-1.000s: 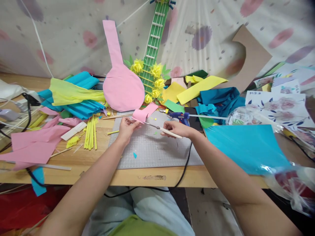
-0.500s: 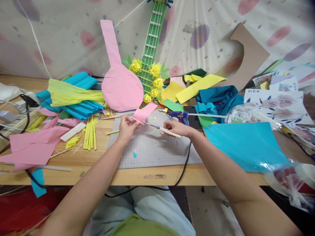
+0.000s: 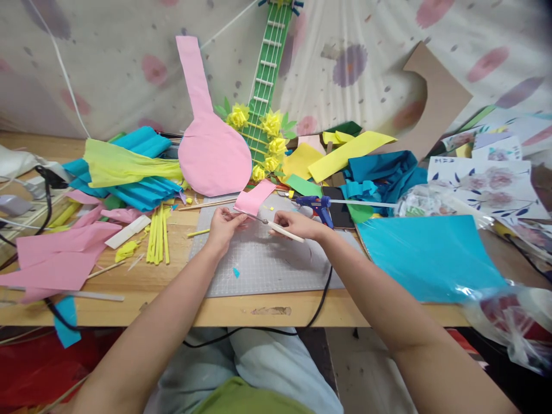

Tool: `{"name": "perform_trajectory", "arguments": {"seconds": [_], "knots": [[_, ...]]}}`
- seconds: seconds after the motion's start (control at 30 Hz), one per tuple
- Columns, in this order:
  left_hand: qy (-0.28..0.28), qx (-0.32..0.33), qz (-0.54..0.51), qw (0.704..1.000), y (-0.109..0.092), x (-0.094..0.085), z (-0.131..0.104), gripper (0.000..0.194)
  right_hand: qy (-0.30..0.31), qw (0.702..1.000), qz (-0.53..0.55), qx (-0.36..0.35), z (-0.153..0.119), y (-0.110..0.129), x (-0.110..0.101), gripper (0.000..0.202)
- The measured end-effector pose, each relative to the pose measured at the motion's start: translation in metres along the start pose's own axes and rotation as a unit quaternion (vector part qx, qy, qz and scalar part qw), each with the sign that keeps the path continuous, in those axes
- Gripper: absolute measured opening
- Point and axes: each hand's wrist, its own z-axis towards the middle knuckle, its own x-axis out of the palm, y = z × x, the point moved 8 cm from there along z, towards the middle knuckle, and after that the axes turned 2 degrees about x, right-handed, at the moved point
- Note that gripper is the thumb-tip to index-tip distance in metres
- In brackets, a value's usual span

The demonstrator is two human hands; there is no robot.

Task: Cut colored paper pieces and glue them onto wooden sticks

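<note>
Pink paper strip: above the grey mat, edge pinched in the left hand's closed fingers. Judged light, soft, easily creased; best gripped along an edge. Right hand: fingers curled round scissors. Clear plastic bag, surface's right end: dark-red contents, unidentifiable.

Paper strip pink; scissor handles off-white. Cutting mat grey, shows pale grid. Glue gun deep blue. Backdrop sheet whitish, blotched pink and purple.
</note>
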Motion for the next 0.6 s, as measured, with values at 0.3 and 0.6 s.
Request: {"name": "perform_trajectory", "arguments": {"seconds": [0.3,0.6], "knots": [[0.014,-0.006,-0.017,1.0,0.0,0.004,-0.002,0.051,0.056,0.996,0.067,0.007,0.005,0.014,0.006,0.043],[0.012,-0.019,-0.046,0.999,0.003,0.003,-0.001,0.049,0.072,0.993,0.093,0.011,0.003,0.016,0.005,0.042]]}}
